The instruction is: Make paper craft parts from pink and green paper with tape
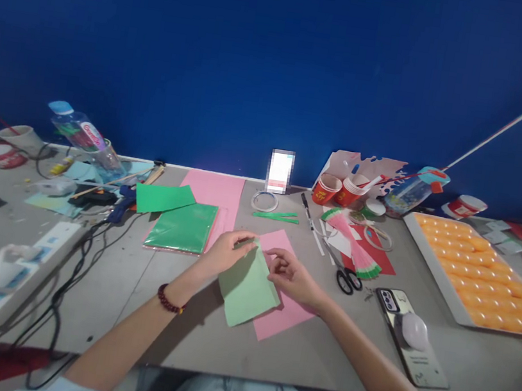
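Observation:
A light green sheet of paper (248,287) lies folded in front of me, over a pink sheet (281,311) on the grey table (164,331). My left hand (226,252), with a dark bead bracelet on its wrist, pinches the green sheet's top corner. My right hand (291,276) has its fingers curled together at the sheet's right edge, pressing the paper. Both hands touch the same sheet.
A stack of green paper (182,226) and a long pink sheet (215,192) lie behind. Scissors (349,279), a phone (411,336), a tape ring (265,201), a pen (306,209), red paper cups (337,190), a tray of orange balls (483,272), bottles and a power strip (11,277) with cables surround the work spot.

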### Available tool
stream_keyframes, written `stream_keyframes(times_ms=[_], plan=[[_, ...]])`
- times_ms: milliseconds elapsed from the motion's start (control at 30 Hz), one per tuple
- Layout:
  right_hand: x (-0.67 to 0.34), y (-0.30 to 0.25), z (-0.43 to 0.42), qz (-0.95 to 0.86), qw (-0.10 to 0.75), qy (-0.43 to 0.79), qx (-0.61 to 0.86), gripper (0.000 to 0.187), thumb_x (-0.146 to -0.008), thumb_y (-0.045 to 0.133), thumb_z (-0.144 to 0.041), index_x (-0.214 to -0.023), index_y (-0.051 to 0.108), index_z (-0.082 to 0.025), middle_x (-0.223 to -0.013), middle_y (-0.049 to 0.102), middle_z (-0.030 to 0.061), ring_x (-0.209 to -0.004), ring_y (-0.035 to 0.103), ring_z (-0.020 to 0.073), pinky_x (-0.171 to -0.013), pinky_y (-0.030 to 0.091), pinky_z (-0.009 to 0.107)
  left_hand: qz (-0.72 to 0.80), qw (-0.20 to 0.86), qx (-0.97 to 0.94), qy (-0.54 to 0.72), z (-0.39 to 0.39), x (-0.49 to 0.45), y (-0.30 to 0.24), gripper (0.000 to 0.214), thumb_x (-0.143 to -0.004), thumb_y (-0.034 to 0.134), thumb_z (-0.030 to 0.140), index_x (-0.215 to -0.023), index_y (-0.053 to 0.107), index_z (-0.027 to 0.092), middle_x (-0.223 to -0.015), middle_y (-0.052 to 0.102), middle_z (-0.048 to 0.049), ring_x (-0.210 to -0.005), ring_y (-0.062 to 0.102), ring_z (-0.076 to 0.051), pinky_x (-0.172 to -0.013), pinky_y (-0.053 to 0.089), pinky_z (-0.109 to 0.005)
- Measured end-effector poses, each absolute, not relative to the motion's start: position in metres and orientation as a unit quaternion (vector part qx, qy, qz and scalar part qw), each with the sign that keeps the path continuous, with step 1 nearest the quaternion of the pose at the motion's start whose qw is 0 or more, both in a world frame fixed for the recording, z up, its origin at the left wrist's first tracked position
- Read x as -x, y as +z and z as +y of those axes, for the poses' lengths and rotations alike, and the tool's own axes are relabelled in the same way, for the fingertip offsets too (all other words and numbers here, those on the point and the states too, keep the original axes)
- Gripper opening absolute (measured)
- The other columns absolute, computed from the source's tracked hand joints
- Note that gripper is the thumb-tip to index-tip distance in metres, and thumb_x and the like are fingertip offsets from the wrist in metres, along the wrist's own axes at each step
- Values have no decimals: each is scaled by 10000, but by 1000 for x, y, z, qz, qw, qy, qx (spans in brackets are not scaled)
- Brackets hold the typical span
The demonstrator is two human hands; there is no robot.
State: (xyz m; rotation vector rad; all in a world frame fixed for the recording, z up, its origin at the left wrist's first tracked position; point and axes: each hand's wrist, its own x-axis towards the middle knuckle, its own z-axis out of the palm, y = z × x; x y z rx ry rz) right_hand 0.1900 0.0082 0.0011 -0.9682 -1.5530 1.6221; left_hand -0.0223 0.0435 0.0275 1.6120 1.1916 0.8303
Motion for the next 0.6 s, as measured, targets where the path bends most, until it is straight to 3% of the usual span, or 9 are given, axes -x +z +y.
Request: stream_keyframes(times_ms=[167,333,467,600], plan=[[-194,7,13,-600,340,614,384,416,-768,648,-300,-1156,510,-238,-807,549,-8,-740,528,122,-720,438,272,478,522,-615,347,53,14,23,258,-735,630,371,-874,708,168,-920,716,-81,-830,627,-199,-757,473,-300],[-188,8,31,-567,358,593,445,295,-767,628,-445,-923,615,-195,-789,598,14,-712,565,139,-673,464,287,427,579,-612,328,62,5,16,436,-698,682,394,-1049,646,138,-690,646,-12,-598,548,-116,-566,412,-228],[-181,11,47,-536,366,602,465,321,-719,658,-498,-756,617,-182,-680,560,-22,-617,525,110,-627,446,268,387,587,-631,329,67,-1,14,448,-722,676,366,-1105,605,146,-688,624,5,-621,536,-103,-609,410,-220],[-177,11,56,-482,370,657,446,340,-678,699,-498,-741,612,-176,-662,569,-30,-619,529,107,-637,425,258,382,594,-632,319,70,2,17,398,-770,617,400,-1082,611,152,-716,632,-20,-644,545,-118,-589,406,-221]])
